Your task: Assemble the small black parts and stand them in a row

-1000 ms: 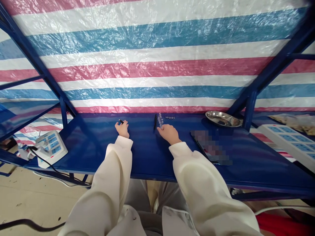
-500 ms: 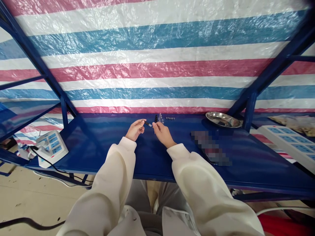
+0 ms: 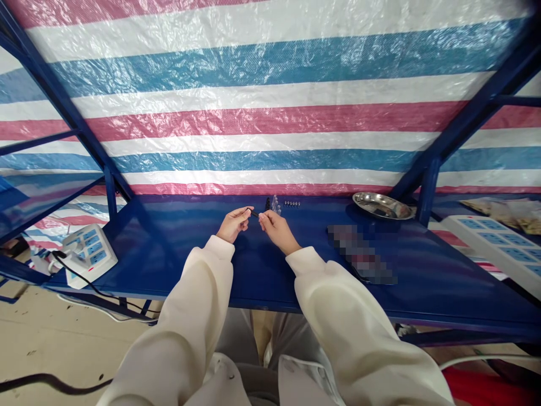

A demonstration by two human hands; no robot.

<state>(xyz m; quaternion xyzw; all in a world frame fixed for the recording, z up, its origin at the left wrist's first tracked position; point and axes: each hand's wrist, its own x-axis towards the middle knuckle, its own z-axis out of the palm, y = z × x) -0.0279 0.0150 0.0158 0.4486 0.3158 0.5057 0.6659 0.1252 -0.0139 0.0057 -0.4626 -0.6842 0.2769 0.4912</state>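
Note:
A thin black stick-like part [image 3: 254, 213] spans the small gap between my two hands, above the blue table. My left hand [image 3: 233, 224] pinches one end of it between thumb and fingertips. At the other end the fingers of my right hand [image 3: 276, 229] are closed round it and hide its tip. Just behind my right hand stand small clear pieces [image 3: 275, 202], with small black pieces [image 3: 267, 203] beside them on the left. A row of several small metallic pieces [image 3: 292, 204] lies to their right.
A round metal dish [image 3: 384, 205] sits at the back right of the blue table [image 3: 177, 242]. A blurred dark object [image 3: 361, 255] lies right of my right arm. White power strips stand left [image 3: 89, 254] and right [image 3: 499, 242]. Blue frame posts rise on both sides.
My right hand has moved slightly left, nearer my left hand. Its fingers now cover the clear or silvery end of the black part that showed before.

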